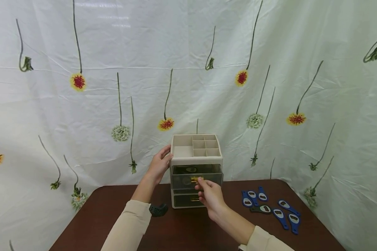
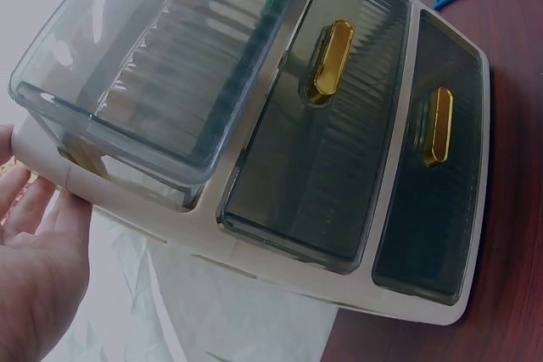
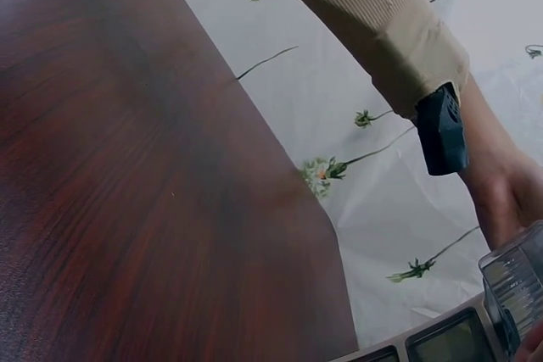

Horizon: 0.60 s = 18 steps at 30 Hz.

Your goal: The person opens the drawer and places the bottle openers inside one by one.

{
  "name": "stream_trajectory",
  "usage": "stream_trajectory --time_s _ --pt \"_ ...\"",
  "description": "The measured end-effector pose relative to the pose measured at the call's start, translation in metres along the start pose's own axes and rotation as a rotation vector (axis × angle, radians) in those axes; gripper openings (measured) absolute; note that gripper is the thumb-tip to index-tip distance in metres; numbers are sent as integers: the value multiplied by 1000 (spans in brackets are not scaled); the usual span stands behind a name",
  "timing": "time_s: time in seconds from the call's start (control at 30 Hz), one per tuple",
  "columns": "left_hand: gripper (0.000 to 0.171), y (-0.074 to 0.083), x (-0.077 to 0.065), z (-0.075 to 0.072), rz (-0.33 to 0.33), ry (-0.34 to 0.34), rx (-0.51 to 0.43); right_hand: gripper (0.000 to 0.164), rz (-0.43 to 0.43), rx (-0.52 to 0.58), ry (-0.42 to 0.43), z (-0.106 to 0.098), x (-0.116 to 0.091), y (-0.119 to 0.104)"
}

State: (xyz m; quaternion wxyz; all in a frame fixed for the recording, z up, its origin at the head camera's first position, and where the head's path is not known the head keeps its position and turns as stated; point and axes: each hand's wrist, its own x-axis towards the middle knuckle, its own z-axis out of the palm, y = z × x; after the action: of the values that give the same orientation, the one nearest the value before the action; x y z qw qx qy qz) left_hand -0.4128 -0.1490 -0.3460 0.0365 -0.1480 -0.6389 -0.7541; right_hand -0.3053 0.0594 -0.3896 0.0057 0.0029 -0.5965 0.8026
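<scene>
My right grip is closed to a pinch, thumb and finger on the gold handle of the top drawer. My left grip has its fingers extended and unclenched, laid against the left side of the case near its top; it braces rather than clasps.

The top drawer juts out from the case toward the near side. I judge the step in hand to be working this drawer, though I can't tell whether it's opening or closing. Either way, the next move calls for a straight, level pull or push on the handle, with the left grip steadying the case.

Inside the top drawer I make out a pale oval on something dark, perhaps a bottle opener. The middle drawer and bottom drawer stand shut, their smoked fronts hiding any contents from me. The tray on top has one broad compartment at left and six small ones at right.

To the right on the surface lie six blue openers and one dark opener.
</scene>
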Motion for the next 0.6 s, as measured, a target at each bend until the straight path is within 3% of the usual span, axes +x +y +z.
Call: stream_trajectory --time_s 0.6 --pt "55 1 1 -1 -10 8 14 34 4 -43 42 4 19 -1"
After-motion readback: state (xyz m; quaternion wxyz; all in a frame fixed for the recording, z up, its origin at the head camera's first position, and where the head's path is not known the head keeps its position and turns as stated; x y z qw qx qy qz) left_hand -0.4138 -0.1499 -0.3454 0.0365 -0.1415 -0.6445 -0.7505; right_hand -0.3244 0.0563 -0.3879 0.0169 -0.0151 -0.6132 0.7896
